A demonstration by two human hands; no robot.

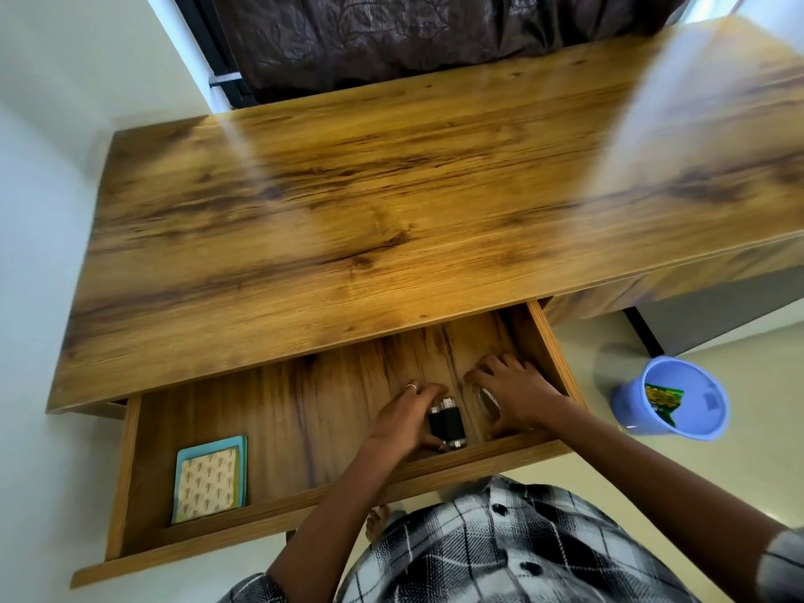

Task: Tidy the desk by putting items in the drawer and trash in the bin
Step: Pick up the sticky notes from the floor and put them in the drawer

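The wood-grain desk top [391, 189] carries nothing that shows, so the clearing looks mostly done. Below it, the matching wooden drawer [126, 472] stands pulled open toward the person.

Both hands are inside the drawer, at about 4 o'clock of its floor. The left hand [402, 417] curls its fingers and thumb round a pair of small black stick-shaped gadgets with metal ends [446, 422], which lie side by side on the drawer bottom, close to the front wall. The right hand [517, 396] lies spread, fingers fairly wide, over a small clear, shiny object [485, 398] just beside the black pair at their 3 o'clock. What that object is I cannot tell, nor whether the hand grasps it or only covers it.

At 8 o'clock in the drawer lies a pale blue square pad with a beige patterned face [211, 478], already stored.

On the floor at 3 o'clock of the drawer, a round light-blue plastic bin [705, 411] holds a green and yellow wrapper [663, 402], so some trash is binned.

What seems left is releasing these items and pushing the drawer closed.
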